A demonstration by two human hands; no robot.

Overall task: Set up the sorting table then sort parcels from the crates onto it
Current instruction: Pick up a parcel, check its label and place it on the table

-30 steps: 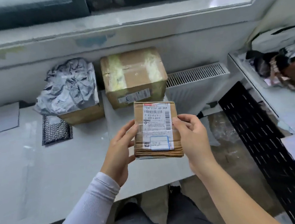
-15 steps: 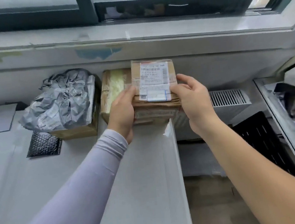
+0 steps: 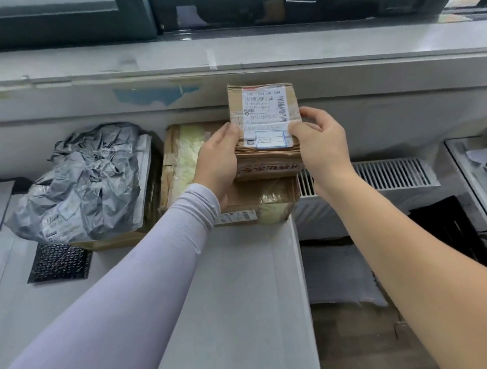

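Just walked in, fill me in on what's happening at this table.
A person is sorting parcels at a white table under a window. Both hands, the left hand and the right hand, grip a small cardboard parcel with a shipping label, holding it on or just above a bigger taped box at the back of the table; contact is unclear. Beside that box sits another box with a crumpled grey mailer bag on top, and a black bubble mailer lies in front.
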